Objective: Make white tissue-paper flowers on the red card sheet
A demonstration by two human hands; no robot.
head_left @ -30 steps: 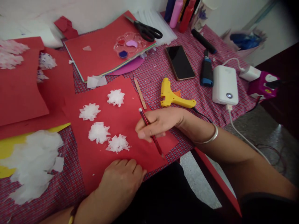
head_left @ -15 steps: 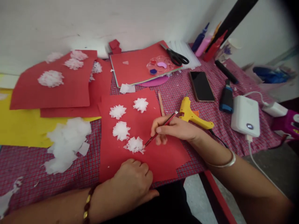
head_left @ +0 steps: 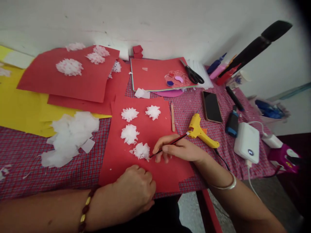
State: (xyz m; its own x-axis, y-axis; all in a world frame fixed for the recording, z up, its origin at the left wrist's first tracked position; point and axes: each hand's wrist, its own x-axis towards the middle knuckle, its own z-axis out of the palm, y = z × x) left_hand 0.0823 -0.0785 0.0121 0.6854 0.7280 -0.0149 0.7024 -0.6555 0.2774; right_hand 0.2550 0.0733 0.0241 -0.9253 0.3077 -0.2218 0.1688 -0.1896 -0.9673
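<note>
A red and black pencil (head_left: pixel 179 138) slants down from my right hand (head_left: pixel 178 150), which is closed around it. Its tip meets the lower right edge of the nearest white tissue-paper puff (head_left: pixel 141 151). That puff sits on a red paper sheet (head_left: pixel 155 178) along with three more puffs: one just above it (head_left: pixel 130 134), one at upper left (head_left: pixel 130 114) and one at upper right (head_left: pixel 153 112). My left hand (head_left: pixel 136 191) rests curled into a fist at the sheet's front edge, below the puff. Nothing shows in it, though its palm side is hidden.
Loose white tissue squares (head_left: pixel 70 139) lie at left, below yellow paper (head_left: pixel 24 110) and red sheets with puffs (head_left: pixel 65 84). A yellow glue gun (head_left: pixel 200 131), wooden stick (head_left: pixel 172 116), phone (head_left: pixel 212 106), cutter (head_left: pixel 232 121), power bank (head_left: pixel 247 142) and scissors (head_left: pixel 193 74) lie right and behind.
The camera view has shifted, moving most things across the picture. My right hand keeps the pencil at the same puff, its tip slightly lower. My left thumb has drawn in towards the fist.
</note>
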